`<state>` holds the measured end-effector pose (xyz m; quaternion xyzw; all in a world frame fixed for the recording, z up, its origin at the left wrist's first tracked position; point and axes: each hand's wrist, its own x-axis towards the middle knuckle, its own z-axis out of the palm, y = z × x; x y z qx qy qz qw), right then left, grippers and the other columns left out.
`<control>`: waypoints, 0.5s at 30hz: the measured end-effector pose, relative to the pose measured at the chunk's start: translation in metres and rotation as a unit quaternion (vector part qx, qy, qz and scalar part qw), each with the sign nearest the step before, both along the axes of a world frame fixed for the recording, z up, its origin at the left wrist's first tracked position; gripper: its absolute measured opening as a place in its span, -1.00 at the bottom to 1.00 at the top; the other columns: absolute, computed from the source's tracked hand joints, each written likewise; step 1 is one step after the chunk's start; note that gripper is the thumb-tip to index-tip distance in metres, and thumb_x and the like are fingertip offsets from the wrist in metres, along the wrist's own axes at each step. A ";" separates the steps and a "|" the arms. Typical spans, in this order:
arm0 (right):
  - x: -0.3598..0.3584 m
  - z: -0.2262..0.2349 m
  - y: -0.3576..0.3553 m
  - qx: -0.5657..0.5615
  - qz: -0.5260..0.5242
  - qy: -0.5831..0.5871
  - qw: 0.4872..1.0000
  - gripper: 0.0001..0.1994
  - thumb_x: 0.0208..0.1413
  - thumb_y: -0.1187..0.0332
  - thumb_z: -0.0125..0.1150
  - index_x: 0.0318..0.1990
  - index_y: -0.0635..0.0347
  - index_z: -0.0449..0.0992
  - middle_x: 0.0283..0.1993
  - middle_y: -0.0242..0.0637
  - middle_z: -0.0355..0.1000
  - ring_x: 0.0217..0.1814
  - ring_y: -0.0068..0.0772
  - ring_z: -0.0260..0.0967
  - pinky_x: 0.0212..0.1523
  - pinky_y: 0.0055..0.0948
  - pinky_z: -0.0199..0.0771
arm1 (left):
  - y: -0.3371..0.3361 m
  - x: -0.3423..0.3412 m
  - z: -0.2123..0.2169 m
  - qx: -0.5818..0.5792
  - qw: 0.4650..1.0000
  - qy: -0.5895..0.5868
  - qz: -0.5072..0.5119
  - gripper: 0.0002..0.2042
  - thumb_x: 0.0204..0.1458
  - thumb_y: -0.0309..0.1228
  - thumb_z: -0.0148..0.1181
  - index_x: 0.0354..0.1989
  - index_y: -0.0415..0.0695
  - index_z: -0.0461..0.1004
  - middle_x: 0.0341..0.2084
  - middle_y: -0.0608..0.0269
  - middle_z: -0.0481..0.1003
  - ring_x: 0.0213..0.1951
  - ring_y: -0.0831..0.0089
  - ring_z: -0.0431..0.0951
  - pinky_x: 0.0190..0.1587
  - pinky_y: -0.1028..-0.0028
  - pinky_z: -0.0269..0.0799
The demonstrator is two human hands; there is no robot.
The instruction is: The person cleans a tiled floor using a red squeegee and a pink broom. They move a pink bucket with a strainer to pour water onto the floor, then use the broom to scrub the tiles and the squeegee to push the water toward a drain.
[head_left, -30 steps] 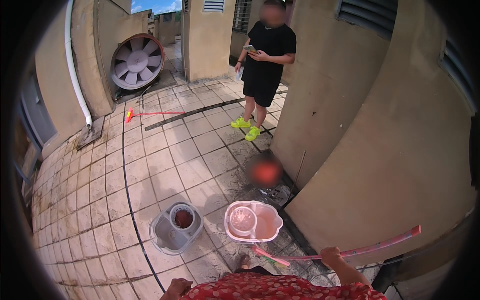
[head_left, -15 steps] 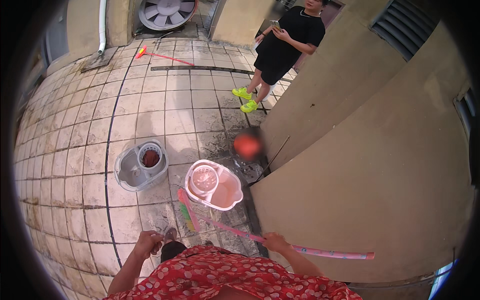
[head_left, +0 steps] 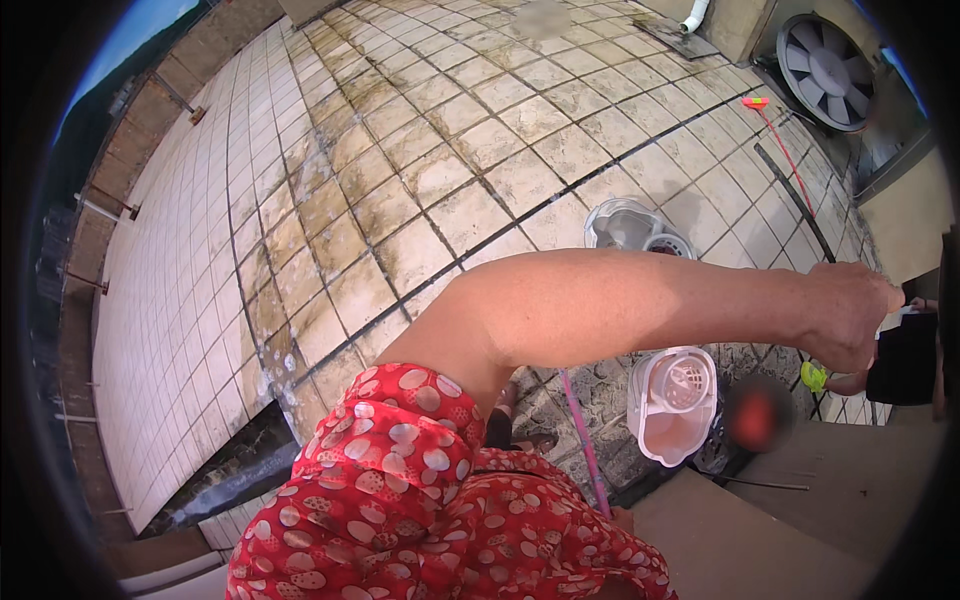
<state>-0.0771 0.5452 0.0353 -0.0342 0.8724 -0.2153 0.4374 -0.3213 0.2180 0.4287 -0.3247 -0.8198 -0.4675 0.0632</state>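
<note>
My left arm reaches across the view to the right, its sleeve red with pale spots. Beyond the buckets, at the far right, my left hand (head_left: 845,315) is closed, with nothing visible in it. Below, my right hand (head_left: 623,519) shows only in part at the edge of my shirt, gripping the pink handle of a broom (head_left: 582,430). The broom's head is hidden behind my left arm. A pink-and-white mop bucket (head_left: 675,440) with a wringer basket stands right of the handle, holding cloudy water. Past my forearm, a grey mop bucket (head_left: 622,222) is partly covered.
A person in black (head_left: 905,355) with lime shoes stands at the right edge. A blurred red object (head_left: 755,415) sits beside a wall (head_left: 790,530). A large fan (head_left: 826,70) and a red long-handled floor tool (head_left: 757,103) lie farther back. Stained tiles (head_left: 480,130) cover the floor.
My view has swung to the left, so the buckets appear farther right. My left arm has risen from my side and stretched across to the right. The right hand stays on the broom.
</note>
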 end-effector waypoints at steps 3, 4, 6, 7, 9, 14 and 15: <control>-0.032 0.009 -0.044 -0.063 0.008 -0.004 0.998 -0.68 -0.32 0.23 0.29 -0.44 0.32 0.50 -0.62 -0.11 0.40 -0.56 -0.43 0.38 -0.48 -0.34 0.34 | -0.052 0.051 -0.103 0.015 0.989 -0.148 0.008 -0.67 -0.21 -0.36 0.13 -0.24 -0.29 0.38 -0.37 -0.06 0.45 -0.23 0.09 0.44 -0.19 0.27 0.34; -0.039 -0.009 -0.051 -0.079 0.038 0.000 0.996 -0.68 -0.31 0.24 0.29 -0.42 0.32 0.51 -0.62 -0.11 0.40 -0.56 -0.46 0.37 -0.48 -0.35 0.34 | -0.077 0.078 -0.141 0.021 0.975 -0.216 0.039 -0.67 -0.19 -0.34 0.13 -0.26 -0.29 0.40 -0.38 -0.06 0.45 -0.25 0.10 0.45 -0.21 0.28 0.34; -0.062 -0.023 -0.064 -0.100 0.080 0.023 0.992 -0.68 -0.29 0.24 0.29 -0.39 0.31 0.52 -0.63 -0.12 0.39 -0.57 -0.51 0.35 -0.47 -0.38 0.34 | -0.123 0.125 -0.207 0.033 0.940 -0.325 0.102 -0.69 -0.17 -0.32 0.14 -0.29 -0.31 0.42 -0.40 -0.06 0.46 -0.29 0.13 0.46 -0.24 0.31 0.35; -0.071 0.000 -0.091 -0.106 0.087 0.039 0.990 -0.69 -0.27 0.24 0.29 -0.37 0.29 0.53 -0.64 -0.13 0.39 -0.57 -0.54 0.33 -0.46 -0.40 0.34 | -0.142 0.144 -0.230 0.038 0.920 -0.369 0.130 -0.69 -0.16 -0.31 0.15 -0.31 -0.31 0.44 -0.41 -0.07 0.46 -0.30 0.14 0.46 -0.25 0.33 0.35; -0.105 0.054 -0.152 -0.137 -0.007 -0.077 0.988 -0.72 -0.21 0.30 0.25 -0.33 0.30 0.53 -0.59 -0.18 0.42 -0.57 -0.53 0.33 -0.46 -0.43 0.36 | -0.189 0.183 -0.259 0.086 0.843 -0.489 0.206 -0.71 -0.15 -0.32 0.15 -0.32 -0.31 0.43 -0.45 -0.03 0.44 -0.35 0.18 0.44 -0.30 0.35 0.32; -0.190 0.060 -0.264 -0.155 -0.107 -0.163 0.968 -0.88 -0.14 0.44 0.12 -0.47 0.34 0.40 -0.69 -0.35 0.25 -0.76 -0.54 0.17 -0.82 -0.51 0.13 | -0.266 0.192 -0.295 0.279 0.672 -0.586 0.355 -0.75 -0.15 -0.36 0.15 -0.36 -0.30 0.43 -0.54 0.06 0.41 -0.46 0.29 0.38 -0.41 0.41 0.26; -0.207 0.055 -0.282 -0.194 -0.109 -0.181 0.958 -0.89 -0.18 0.45 0.12 -0.48 0.31 0.41 -0.71 -0.34 0.24 -0.78 -0.52 0.16 -0.82 -0.49 0.18 | -0.279 0.180 -0.294 0.299 0.658 -0.579 0.378 -0.76 -0.15 -0.37 0.15 -0.37 -0.30 0.43 -0.56 0.08 0.40 -0.49 0.31 0.37 -0.44 0.43 0.25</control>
